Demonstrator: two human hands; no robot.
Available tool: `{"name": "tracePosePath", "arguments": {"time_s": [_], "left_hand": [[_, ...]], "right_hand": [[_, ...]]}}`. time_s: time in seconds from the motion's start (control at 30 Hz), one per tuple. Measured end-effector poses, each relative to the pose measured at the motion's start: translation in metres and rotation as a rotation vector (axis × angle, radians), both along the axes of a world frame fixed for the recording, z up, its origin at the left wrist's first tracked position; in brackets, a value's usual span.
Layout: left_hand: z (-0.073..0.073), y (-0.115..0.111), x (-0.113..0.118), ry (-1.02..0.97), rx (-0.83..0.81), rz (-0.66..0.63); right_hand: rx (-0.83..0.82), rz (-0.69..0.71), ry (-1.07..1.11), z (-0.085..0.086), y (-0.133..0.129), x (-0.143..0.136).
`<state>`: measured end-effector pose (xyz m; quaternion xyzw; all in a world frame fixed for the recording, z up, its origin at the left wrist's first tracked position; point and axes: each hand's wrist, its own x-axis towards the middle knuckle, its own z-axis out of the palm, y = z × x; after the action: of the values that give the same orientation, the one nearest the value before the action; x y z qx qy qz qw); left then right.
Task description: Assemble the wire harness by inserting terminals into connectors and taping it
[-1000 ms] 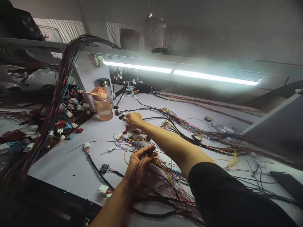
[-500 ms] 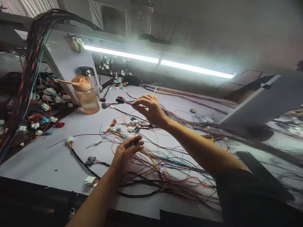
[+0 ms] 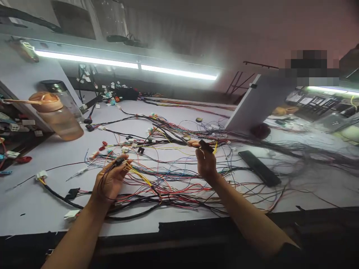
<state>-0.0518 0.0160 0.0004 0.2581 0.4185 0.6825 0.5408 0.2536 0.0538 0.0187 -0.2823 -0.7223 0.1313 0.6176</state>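
My left hand [image 3: 110, 179] is closed on a small black connector [image 3: 119, 161], with thin dark wires looping over the palm and yellow wires running off to the right. Farther right, my right hand [image 3: 206, 160] grips a black connector [image 3: 206, 146] on a dark cable, above the wire bundle. Many loose red, blue, black and yellow wires [image 3: 182, 186] spread over the white table [image 3: 56, 157] between and below the hands. White, red and black plugs lie just beyond my left hand.
At the left stand an orange-lidded bottle [image 3: 60, 119] and a dark-lidded bottle [image 3: 70, 99]. A black phone [image 3: 259, 168] lies to the right, near an upright white partition [image 3: 249, 101]. A lit tube lamp [image 3: 179, 72] spans the back. Two tape rolls lie mid-table.
The view has turned to the right. My right hand has come from the back of the table toward the right with a black connector and its cable. My left hand still holds its connector.
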Motion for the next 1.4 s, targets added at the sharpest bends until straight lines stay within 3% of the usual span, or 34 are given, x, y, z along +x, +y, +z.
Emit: {"name": "tracePosePath", "arguments": {"time_s": [0.1, 0.2, 0.43, 0.53, 0.83, 1.1, 1.4], "left_hand": [[0.009, -0.007, 0.001, -0.015, 0.113, 0.06], [0.017, -0.01, 0.003, -0.027, 0.138, 0.096], [0.013, -0.006, 0.003, -0.014, 0.091, 0.071], [0.01, -0.005, 0.002, -0.009, 0.059, 0.059], [0.009, -0.004, 0.011, 0.022, 0.033, -0.03], [0.004, -0.005, 0.01, 0.032, 0.043, -0.036], [0.009, -0.006, 0.014, 0.024, 0.015, -0.019]], "right_hand": [[-0.081, -0.037, 0.134, -0.015, 0.002, 0.003], [-0.114, -0.028, 0.108, -0.024, 0.001, 0.0], [0.179, 0.214, -0.563, -0.024, -0.013, -0.021], [0.199, 0.24, -0.673, -0.023, -0.017, -0.026], [0.152, 0.301, -0.747, -0.019, -0.029, -0.033], [0.118, 0.281, -0.725, -0.019, -0.034, -0.035], [0.171, 0.251, -0.702, -0.022, -0.032, -0.036]]}}
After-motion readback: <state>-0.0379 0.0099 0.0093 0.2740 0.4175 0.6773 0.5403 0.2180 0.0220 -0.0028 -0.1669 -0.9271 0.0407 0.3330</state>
